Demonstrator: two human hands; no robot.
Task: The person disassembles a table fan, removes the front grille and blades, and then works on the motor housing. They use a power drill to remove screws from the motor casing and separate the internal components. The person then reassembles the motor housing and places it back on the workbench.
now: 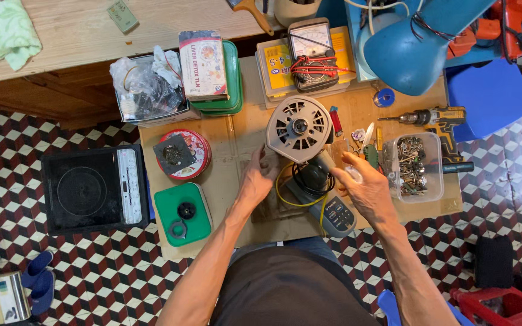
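While our left hand (260, 179) lies open beside the grey reel (299, 128) at the worktop (237, 139) centre and our right hand (362, 184) pinches a small part, the reel could roll and pull its yellow wire (285, 196) against the screw box (417, 166).

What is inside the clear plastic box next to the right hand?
The clear plastic box holds a heap of small metal screws and similar hardware. The right hand rests beside it, not in it. What lies at the bottom under the heap is covered.
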